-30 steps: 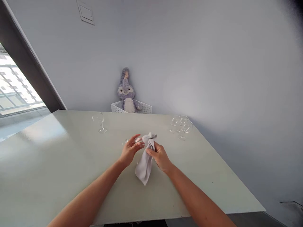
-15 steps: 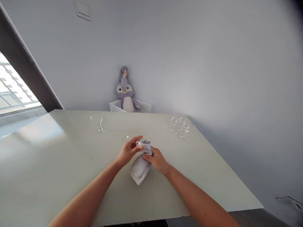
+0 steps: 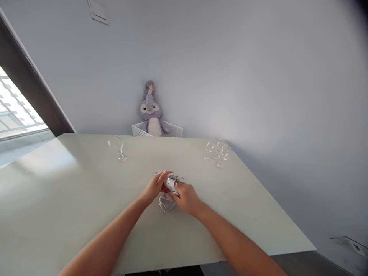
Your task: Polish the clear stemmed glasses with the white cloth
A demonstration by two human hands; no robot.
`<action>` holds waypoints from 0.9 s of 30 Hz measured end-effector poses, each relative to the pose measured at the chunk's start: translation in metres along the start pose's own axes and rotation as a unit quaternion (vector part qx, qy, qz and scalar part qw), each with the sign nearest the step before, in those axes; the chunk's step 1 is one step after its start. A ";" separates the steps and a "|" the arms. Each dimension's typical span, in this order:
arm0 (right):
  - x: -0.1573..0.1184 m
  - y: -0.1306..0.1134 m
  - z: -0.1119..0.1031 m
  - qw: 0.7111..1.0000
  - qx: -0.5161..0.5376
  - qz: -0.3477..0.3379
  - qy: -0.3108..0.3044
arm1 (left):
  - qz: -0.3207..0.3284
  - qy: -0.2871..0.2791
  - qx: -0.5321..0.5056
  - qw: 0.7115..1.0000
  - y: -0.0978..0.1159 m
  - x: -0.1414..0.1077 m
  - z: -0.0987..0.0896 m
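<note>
My left hand (image 3: 153, 188) is closed around a stemmed glass (image 3: 170, 184) held on its side over the table. The glass's clear foot peeks out beyond the left fingers, while its stem is mostly covered. A pale grey-white cloth (image 3: 166, 203) bunches at the bowl and hangs down below the hands. With its fingers wrapped into the cloth at the bowl's mouth, my right hand (image 3: 187, 197) presses against the glass; the fingertips are hidden.
One stemmed glass (image 3: 120, 149) stands upright at the back left of the white table (image 3: 71, 214). Several more glasses (image 3: 219, 153) cluster at the back right. Behind the table, a plush toy (image 3: 151, 111) sits in a white perforated basket (image 3: 176, 131) by the wall.
My right hand has turned and moved up into the cloth at the glass's mouth. The hanging part of the cloth has drawn up and looks shorter. My left hand keeps the glass.
</note>
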State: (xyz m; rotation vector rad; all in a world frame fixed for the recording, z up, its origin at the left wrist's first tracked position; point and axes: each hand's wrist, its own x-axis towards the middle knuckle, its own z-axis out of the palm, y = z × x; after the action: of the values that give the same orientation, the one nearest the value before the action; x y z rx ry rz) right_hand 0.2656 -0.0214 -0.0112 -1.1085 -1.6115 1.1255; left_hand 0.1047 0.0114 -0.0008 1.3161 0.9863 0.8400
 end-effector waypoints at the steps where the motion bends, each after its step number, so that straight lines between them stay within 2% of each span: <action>1: 0.001 0.001 0.000 1.000 0.009 0.006 0.013 | -0.003 -0.016 -0.011 1.000 0.000 0.000 0.000; 4: 0.006 -0.002 -0.007 0.981 0.180 0.070 0.025 | 0.073 -0.048 -0.049 0.995 0.002 -0.002 0.004; 6: 0.007 -0.006 -0.010 0.961 0.261 0.096 0.017 | 0.128 -0.034 -0.052 0.990 0.004 -0.003 0.006; 7: 0.006 -0.007 -0.010 0.962 0.254 0.095 0.009 | 0.135 -0.015 -0.043 0.990 0.005 -0.003 0.006; 9: 0.001 -0.008 -0.007 0.985 0.157 0.068 0.008 | 0.094 0.002 -0.016 0.995 0.004 -0.001 0.004; 11: -0.003 -0.005 -0.001 0.999 0.035 0.026 0.028 | 0.028 -0.013 -0.003 0.999 0.001 0.000 0.002; 13: -0.004 -0.003 0.001 0.999 0.002 0.016 0.050 | 0.010 -0.031 -0.006 0.999 -0.001 0.001 0.001; 15: -0.001 -0.003 -0.001 0.992 0.101 0.054 0.050 | 0.060 -0.027 -0.011 0.998 -0.002 0.000 0.002; 17: 0.003 -0.007 -0.005 0.966 0.241 0.094 0.032 | 0.135 -0.017 -0.008 0.991 0.000 -0.002 0.004; 19: 0.004 -0.011 -0.006 0.945 0.310 0.100 0.003 | 0.177 -0.014 -0.002 0.984 0.002 -0.003 0.005; 21: 0.001 -0.013 -0.004 0.962 0.263 0.072 -0.015 | 0.171 -0.008 -0.001 0.985 0.003 -0.003 0.005; 24: -0.003 -0.009 0.002 0.999 0.044 -0.002 0.007 | 0.126 0.016 0.032 0.991 0.001 -0.002 0.002; 27: -0.002 0.000 0.000 0.983 -0.160 -0.050 0.073 | 0.117 0.052 0.168 0.977 -0.002 -0.002 -0.002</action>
State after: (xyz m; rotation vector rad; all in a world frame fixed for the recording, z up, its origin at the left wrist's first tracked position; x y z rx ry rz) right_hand 0.2661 -0.0228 -0.0117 -1.2680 -1.7489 0.7159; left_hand 0.1022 0.0099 -0.0022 1.7173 1.1042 0.9564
